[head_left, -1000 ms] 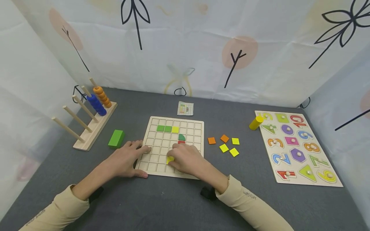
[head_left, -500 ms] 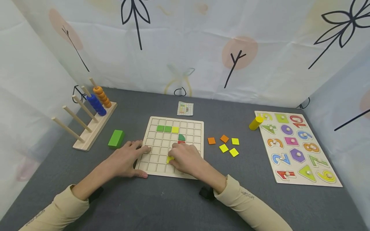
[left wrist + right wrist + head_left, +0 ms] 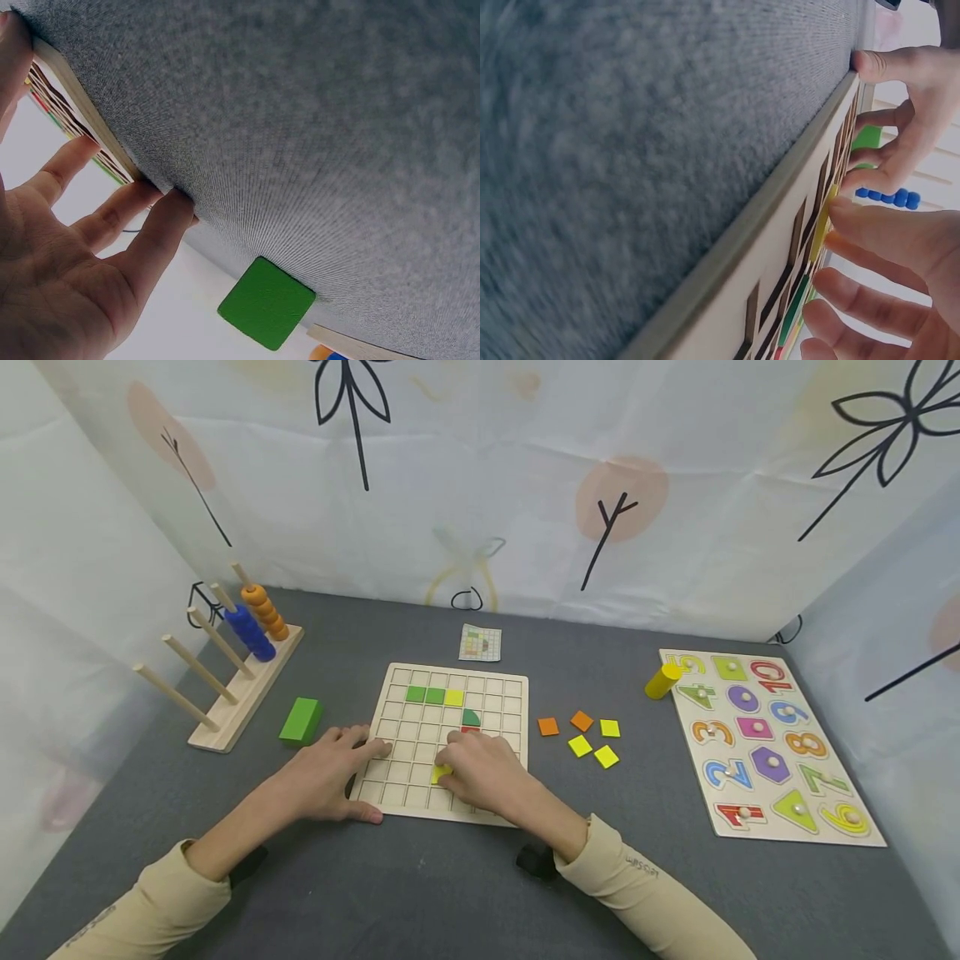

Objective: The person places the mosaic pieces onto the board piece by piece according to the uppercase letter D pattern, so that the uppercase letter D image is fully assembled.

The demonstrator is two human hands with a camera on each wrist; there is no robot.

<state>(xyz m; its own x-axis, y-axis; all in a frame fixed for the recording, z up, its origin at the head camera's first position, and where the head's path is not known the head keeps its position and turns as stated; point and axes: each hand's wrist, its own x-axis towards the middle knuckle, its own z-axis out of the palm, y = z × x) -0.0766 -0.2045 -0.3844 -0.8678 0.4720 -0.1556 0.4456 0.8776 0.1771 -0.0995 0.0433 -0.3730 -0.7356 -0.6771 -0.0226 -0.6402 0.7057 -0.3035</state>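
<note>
My left hand (image 3: 326,774) rests at the left edge of the wooden grid board (image 3: 402,770), thumb at its front corner and fingers spread along the side. In the left wrist view, the fingertips (image 3: 177,204) touch the tabletop beside the edge. Over the board's lower middle, my right hand (image 3: 483,774) pinches a small yellow square tile (image 3: 440,774) between thumb and index finger, the tile low in the grid and partly covered. Further up lie green tiles (image 3: 424,694), another yellow tile (image 3: 453,697), a dark green quarter-round tile (image 3: 470,717) and a red piece (image 3: 470,728), partly hidden by the hand.
Loose orange tiles (image 3: 548,727) and yellow tiles (image 3: 606,756) lie right of the board. A pattern card (image 3: 480,643) sits behind it. Left are a green block (image 3: 302,721) and a peg stand (image 3: 219,737); right, a yellow cylinder (image 3: 663,680) and a number puzzle (image 3: 750,797).
The yellow tile under my right fingers has shifted slightly and looks flatter in the grid than a second ago. My left hand has stayed in place.
</note>
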